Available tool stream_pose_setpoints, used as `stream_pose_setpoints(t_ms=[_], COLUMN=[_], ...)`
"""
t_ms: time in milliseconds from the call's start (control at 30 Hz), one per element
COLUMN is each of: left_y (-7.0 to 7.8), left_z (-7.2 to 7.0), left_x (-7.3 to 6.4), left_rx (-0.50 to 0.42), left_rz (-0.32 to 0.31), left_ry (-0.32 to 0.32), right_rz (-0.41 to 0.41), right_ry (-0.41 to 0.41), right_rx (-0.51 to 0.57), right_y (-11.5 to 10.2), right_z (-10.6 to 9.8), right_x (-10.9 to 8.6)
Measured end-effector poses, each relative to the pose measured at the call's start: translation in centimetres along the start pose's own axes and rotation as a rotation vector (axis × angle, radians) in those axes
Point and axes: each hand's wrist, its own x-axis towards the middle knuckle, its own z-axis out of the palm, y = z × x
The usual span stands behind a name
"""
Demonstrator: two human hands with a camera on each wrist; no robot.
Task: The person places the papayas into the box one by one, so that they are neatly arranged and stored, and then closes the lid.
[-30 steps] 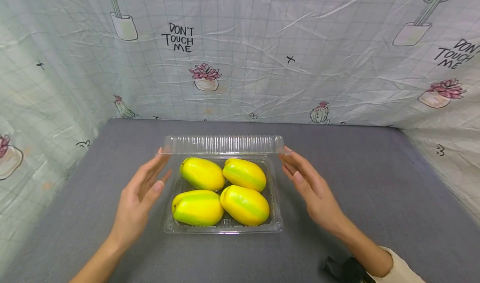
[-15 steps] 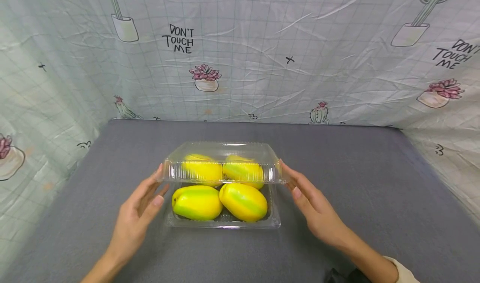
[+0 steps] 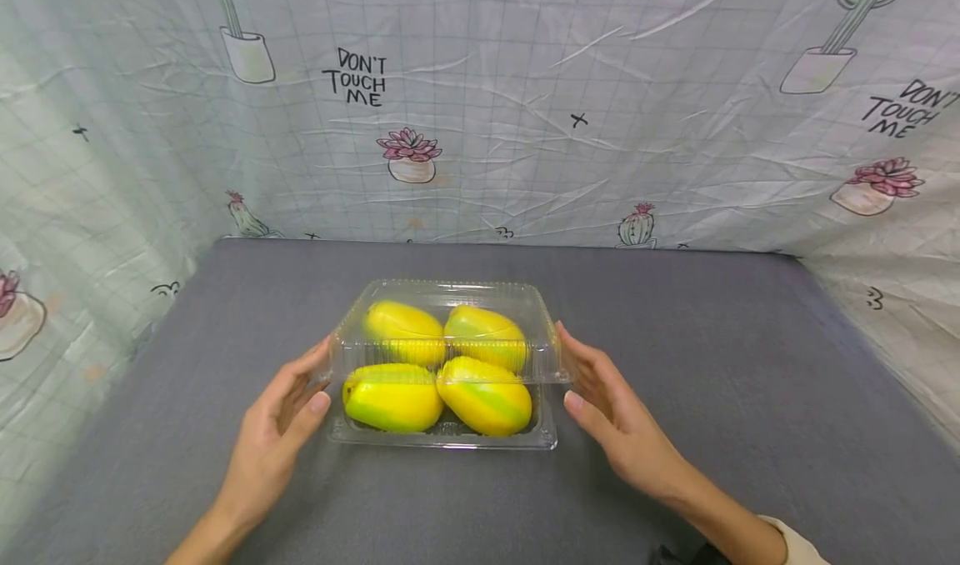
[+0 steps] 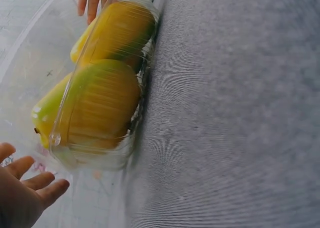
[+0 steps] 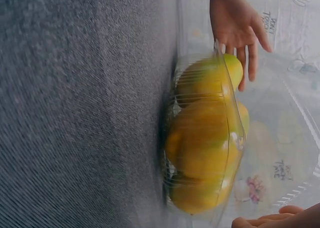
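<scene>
Several yellow-green mangoes [image 3: 393, 400] lie in two rows inside a clear plastic clamshell box [image 3: 442, 442] on the table. Its hinged lid [image 3: 457, 292] tilts over them, hinge at the far side, its front edge above the base rim with a gap between. My left hand [image 3: 273, 432] is at the lid's left side, fingers nearly straight and fingertips by its edge. On the opposite side, my right hand [image 3: 626, 419] has its extended fingers along the lid, thumb apart. In the left wrist view, the left fingers [image 4: 39, 180] are spread and look uncurled. The lid partly veils the back fruit.
A grey cloth-covered table [image 3: 675, 323] surrounds the box. Behind and at the sides hangs a white curtain [image 3: 495, 73] printed with cacti and lettering. A dark object [image 3: 690, 555] shows below the right forearm at the bottom edge.
The lid has swung from standing up at the back, forward and down over the mangoes. Both hands have come with it, staying at its sides and moving slightly nearer to me.
</scene>
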Motion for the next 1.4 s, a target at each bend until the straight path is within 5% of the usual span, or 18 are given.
stream_pose_setpoints(t_ms=[467, 767, 1167, 1400], left_y=[-0.7, -0.5, -0.6, -0.6], left_z=[-0.6, -0.6, -0.4, 0.1], left_x=[-0.6, -0.6, -0.9, -0.8], left_rx=[-0.048, 0.031, 0.090, 0.172], left_rz=[-0.021, -0.077, -0.161, -0.225], left_ry=[-0.038, -0.010, -0.024, 0.043], right_rz=[0.020, 0.026, 0.114, 0.215], right_ry=[-0.068, -0.060, 0.029, 0.032], right_rx=[0.086, 0.190, 0.111, 0.062], right_y=[0.6, 0.9, 1.1, 1.5], right_z=[0.1, 0.2, 1.1, 1.4], right_x=[-0.6, -0.8, -0.9, -1.1])
